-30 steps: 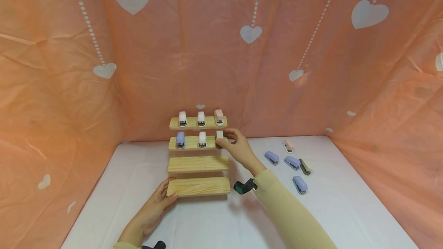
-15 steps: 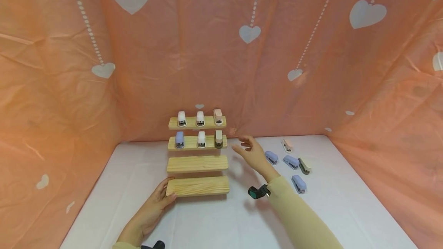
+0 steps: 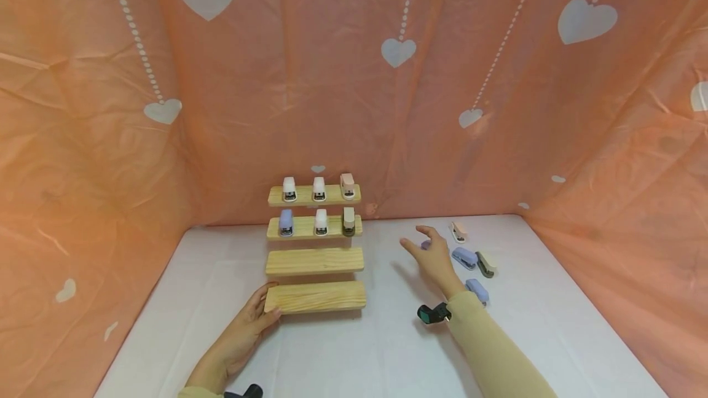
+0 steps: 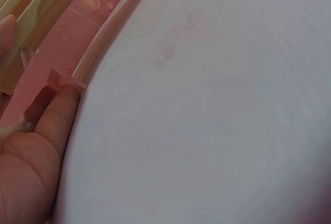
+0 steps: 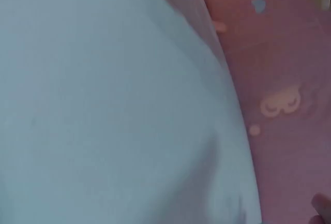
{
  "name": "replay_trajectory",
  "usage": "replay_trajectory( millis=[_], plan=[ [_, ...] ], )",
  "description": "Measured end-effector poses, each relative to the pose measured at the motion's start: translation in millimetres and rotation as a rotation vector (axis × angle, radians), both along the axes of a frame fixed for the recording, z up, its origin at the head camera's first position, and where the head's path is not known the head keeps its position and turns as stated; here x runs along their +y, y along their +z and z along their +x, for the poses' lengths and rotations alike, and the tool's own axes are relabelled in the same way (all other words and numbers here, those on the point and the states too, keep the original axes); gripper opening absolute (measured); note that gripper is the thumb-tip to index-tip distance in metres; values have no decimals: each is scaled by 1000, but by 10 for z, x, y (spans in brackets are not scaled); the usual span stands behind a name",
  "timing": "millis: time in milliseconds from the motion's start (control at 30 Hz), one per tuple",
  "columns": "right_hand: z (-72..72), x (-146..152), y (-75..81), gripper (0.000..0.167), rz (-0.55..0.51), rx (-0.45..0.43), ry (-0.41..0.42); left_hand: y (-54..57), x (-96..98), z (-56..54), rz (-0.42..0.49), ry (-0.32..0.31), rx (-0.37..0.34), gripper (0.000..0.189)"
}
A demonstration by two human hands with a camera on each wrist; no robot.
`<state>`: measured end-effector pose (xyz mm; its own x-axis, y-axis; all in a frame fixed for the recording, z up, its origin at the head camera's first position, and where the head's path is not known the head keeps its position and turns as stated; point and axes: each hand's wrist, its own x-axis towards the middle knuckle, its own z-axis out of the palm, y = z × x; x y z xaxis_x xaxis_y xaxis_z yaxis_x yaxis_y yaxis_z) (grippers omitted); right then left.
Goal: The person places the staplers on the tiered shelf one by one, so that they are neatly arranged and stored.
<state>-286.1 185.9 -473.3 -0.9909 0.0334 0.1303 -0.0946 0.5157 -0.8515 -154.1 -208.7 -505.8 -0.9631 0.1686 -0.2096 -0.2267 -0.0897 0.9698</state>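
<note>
1. My left hand (image 3: 243,331) grips the bottom shelf (image 3: 315,298).
2. My right hand (image 3: 436,261), thumb and finger parted, is by the half-hidden lavender stapler (image 3: 425,244) on the surface (image 3: 343,358).
3. Probably light, stiff, smooth; I'd pinch its sides.

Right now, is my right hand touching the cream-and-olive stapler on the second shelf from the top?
Apart. The head view shows white tabletop between the right hand and the cream-and-olive stapler, a plain gap.

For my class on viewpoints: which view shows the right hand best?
The head view: it shows most of the right hand, partly hiding a purple stapler. The right wrist view catches only fingers at lower right; the left wrist view, none of it.
</note>
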Motion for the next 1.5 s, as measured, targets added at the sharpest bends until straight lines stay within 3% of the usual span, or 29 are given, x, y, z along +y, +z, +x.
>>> replay_trajectory(
  millis=[200,533,700,1067,1500],
  plan=[
    [-11,114,-47,82,3,-4,-32,5,1,-2,-7,6,-6,73],
    [-19,226,-166,86,-27,-101,-33,-6,7,2,1,10,5,72],
    [-33,254,-248,79,-26,-149,-24,2,6,6,-2,10,2,72],
    [-79,312,-409,64,-33,-142,-17,11,-4,13,-2,8,-2,72],
    [-32,269,-405,62,-111,-159,-85,6,4,-3,-21,13,-14,73]
  ],
)
